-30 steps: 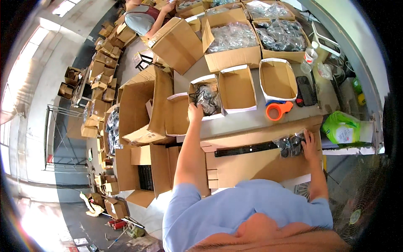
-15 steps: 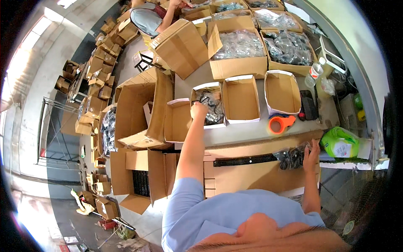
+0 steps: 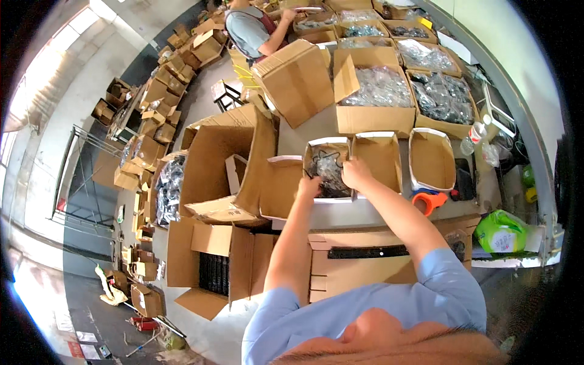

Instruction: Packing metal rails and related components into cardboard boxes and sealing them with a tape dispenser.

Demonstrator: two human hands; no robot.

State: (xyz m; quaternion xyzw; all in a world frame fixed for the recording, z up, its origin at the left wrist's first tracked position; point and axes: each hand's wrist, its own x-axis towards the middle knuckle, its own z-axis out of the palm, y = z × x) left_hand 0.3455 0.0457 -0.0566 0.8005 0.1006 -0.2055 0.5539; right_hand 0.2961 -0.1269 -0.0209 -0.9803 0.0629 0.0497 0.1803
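Both hands were at one small white-rimmed carton [image 3: 329,167] on the grey worktable [image 3: 371,214], and that carton serves as the landmark here. The left hand [image 3: 309,187] was curled over its near-left rim, fingers dipped into the dark bagged parts [image 3: 328,172] inside; whether it was gripping any of them could not be told. The right hand [image 3: 356,174] was at the carton's near-right edge, fingers bent down onto the same parts — a firm grasp could not be made out.

Just right of the carton stood an empty carton [image 3: 379,159] of the same kind, and beyond that a third empty one [image 3: 431,160]. An orange tape dispenser [image 3: 429,201] lay near and to the right of the landmark, on the table's front part. Behind the carton stood a large brown box of clear-bagged parts [image 3: 376,91]. Left of it — touching or nearly so — a tall open brown box [image 3: 225,164] gaped. Far behind, another person in a grey shirt [image 3: 246,30] bent over boxes.
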